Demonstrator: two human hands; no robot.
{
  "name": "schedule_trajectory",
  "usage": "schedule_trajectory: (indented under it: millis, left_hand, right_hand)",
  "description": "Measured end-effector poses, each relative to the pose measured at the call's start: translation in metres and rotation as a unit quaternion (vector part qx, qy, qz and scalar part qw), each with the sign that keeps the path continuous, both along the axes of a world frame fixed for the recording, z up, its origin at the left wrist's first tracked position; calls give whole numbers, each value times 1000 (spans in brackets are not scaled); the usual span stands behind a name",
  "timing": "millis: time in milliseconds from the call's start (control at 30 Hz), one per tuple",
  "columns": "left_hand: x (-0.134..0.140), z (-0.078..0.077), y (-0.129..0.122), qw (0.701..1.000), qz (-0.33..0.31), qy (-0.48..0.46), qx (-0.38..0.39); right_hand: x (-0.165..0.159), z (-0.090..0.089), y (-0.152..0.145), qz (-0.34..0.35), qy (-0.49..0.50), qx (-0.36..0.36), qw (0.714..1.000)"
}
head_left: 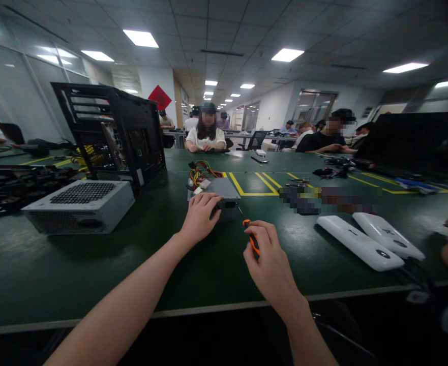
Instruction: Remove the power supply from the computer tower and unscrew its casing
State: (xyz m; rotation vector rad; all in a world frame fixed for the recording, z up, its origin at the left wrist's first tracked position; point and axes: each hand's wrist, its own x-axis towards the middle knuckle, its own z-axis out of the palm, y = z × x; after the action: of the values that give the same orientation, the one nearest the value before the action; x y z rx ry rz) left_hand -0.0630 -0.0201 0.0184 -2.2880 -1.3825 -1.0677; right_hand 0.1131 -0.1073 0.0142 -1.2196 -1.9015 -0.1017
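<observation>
A grey metal computer power supply (229, 189) lies on the green table in front of me, with a bundle of multicoloured cables (200, 175) at its back left. My left hand (201, 216) grips its top and front edge, fingers bent over the casing; the thumb side is partly hidden. In my right hand (267, 254) is a screwdriver (251, 239) with an orange and black handle, held between thumb and fingers. Its thin shaft points up and left to the right front corner of the power supply. Whether the tip touches a screw is too small to tell.
To the left, a second power supply (82, 201) sits before an open black computer case (113, 132). Two white power banks (361, 243) lie at the right. Behind are small tools (298, 181), a dark monitor (418, 145) and a person (206, 134) seated opposite.
</observation>
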Motion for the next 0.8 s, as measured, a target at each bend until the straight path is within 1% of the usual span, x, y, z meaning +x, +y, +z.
schedule_trajectory:
  millis: [133,267,333,467,600,800]
  left_hand:
    - [1,0,1,1000,19,8,-8]
    - [1,2,1,999,40,0,-6]
    - [0,2,1,999,45,-9,-9]
    - [-2,2,2,999,47,-15,-8]
    - [-5,2,2,997,71,-20,0]
    - [-8,6,-2,995,101,-21,9]
  right_hand:
    - [-1,-1,0,-17,-11,13,1000]
    - [2,-3,4,-79,-10,37,996]
    - [5,-4,6,-92,-1,46,995]
    - [4,-5,6,-60,6,35,998]
    - [-5,-5,0,-25,-4,24,999]
    - [-14,-6,-7,-1,-18,89,996]
